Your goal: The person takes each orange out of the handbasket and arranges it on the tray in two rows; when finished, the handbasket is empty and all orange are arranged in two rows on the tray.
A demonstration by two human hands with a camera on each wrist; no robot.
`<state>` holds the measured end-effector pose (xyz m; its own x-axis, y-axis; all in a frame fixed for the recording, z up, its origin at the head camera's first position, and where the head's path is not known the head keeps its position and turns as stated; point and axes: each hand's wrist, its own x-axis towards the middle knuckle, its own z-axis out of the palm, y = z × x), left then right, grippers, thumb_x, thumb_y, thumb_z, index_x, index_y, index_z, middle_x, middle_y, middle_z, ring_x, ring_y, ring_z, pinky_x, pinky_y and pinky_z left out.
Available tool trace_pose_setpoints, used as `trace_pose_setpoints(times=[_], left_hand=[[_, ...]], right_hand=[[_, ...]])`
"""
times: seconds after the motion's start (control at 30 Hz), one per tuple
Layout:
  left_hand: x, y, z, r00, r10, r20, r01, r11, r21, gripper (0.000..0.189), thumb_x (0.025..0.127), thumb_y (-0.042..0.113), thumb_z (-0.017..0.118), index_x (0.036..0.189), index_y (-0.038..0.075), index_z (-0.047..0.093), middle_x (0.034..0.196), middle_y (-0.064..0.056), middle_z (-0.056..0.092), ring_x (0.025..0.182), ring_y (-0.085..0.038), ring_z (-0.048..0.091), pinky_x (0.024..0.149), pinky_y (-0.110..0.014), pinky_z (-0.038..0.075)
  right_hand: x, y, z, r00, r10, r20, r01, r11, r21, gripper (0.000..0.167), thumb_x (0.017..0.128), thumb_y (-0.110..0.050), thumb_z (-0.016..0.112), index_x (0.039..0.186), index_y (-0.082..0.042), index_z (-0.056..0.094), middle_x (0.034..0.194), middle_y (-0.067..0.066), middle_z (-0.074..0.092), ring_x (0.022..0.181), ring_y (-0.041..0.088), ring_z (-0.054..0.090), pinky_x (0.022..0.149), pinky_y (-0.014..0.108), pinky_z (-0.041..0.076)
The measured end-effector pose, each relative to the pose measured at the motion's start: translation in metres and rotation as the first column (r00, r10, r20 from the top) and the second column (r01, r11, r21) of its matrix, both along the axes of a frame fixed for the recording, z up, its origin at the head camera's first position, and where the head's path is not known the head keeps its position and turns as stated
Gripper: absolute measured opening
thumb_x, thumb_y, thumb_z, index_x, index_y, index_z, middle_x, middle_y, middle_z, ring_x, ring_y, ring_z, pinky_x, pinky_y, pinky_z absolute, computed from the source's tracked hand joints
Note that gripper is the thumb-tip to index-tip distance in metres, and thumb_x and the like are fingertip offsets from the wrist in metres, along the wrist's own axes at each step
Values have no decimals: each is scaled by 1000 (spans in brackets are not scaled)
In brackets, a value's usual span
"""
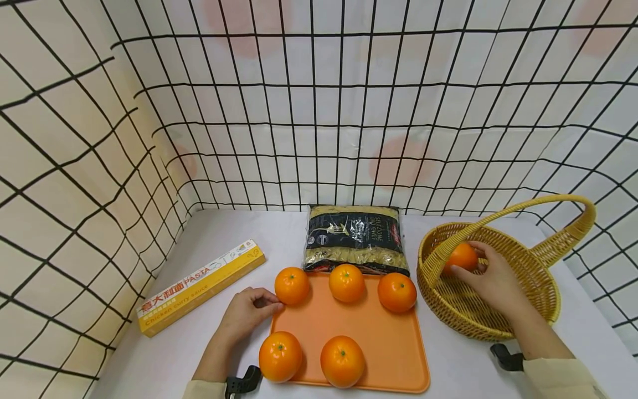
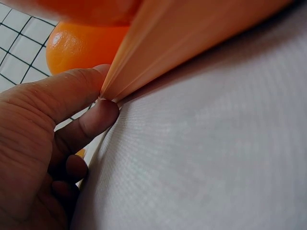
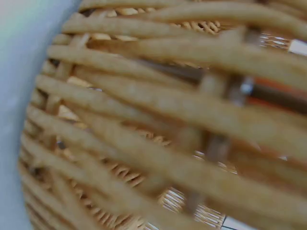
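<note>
My left hand [image 1: 247,317] pinches the left edge of an orange tray [image 1: 386,346]; the left wrist view has the thumb above the rim [image 2: 111,72] and the index finger below. Several oranges stand on the tray: a back-left orange [image 1: 292,286] right by that thumb, a back-middle orange [image 1: 346,283], a back-right orange [image 1: 396,292], and two along the front, one orange [image 1: 280,357] at the corner. Inside the wicker basket [image 1: 543,271], my right hand [image 1: 498,282] grips another orange [image 1: 462,258] under the handle. Basket weave fills the right wrist view and hides that hand.
A black pasta bag [image 1: 354,238] lies behind the tray, against its back edge. On the left is a yellow and white pasta box [image 1: 199,288], set at an angle. Black wire grid [image 1: 339,105] walls the table at the back and sides. The basket handle arches high.
</note>
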<state>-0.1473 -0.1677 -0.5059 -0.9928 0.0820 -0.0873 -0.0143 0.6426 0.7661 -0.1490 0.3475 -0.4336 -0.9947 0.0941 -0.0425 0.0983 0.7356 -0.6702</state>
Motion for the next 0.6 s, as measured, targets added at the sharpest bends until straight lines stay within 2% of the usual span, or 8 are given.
trace_pose_setpoints(times=[0.23,0.33,0.4,0.5,0.57,0.6], left_hand=[[-1,1,0,1000,1,7,-1,1000,0,10,83,31,86,87,26,78,83,5,63,80,-13,52,72,-24,43],[0,1,0,1000,-1,7,1,1000,-3,11,83,32,86,87,26,78,83,6,63,80,-13,52,72,-25,43],[0,1,1,1000,0,9,0,1000,-3,11,83,32,86,87,26,78,83,6,63,80,-13,52,72,-24,43],[1,1,1,1000,0,13,0,1000,-1,11,83,32,86,87,26,77,83,5,63,80,-13,52,71,-24,44],[1,1,1,1000,1,16,-1,1000,1,11,83,32,86,87,25,77,83,5,62,80,-13,51,71,-24,44],[1,1,1,1000,3,17,-3,1000,3,11,83,32,86,87,26,77,83,5,63,80,-14,52,72,-24,44]], right_hand=[[17,-2,6,997,-52,-54,53,999,6,92,92,-50,72,157,-2,28,150,36,32,127,58,44,91,68,47],[25,-3,10,994,-85,-66,85,996,-6,93,91,-49,74,158,-4,27,150,34,32,127,56,44,88,64,49],[29,-3,13,992,-96,-78,96,995,-9,92,91,-47,75,158,-5,28,150,34,33,124,54,48,88,49,56],[36,-2,16,991,-101,-85,99,995,-25,91,90,-45,77,157,-6,29,148,35,32,117,51,55,75,21,57],[41,-2,18,991,-100,-89,96,994,-43,91,89,-43,78,157,-6,30,147,35,33,112,49,60,66,9,52],[43,-2,19,991,-100,-87,95,994,-57,91,89,-42,79,157,-7,29,147,34,33,111,49,61,66,9,52]])
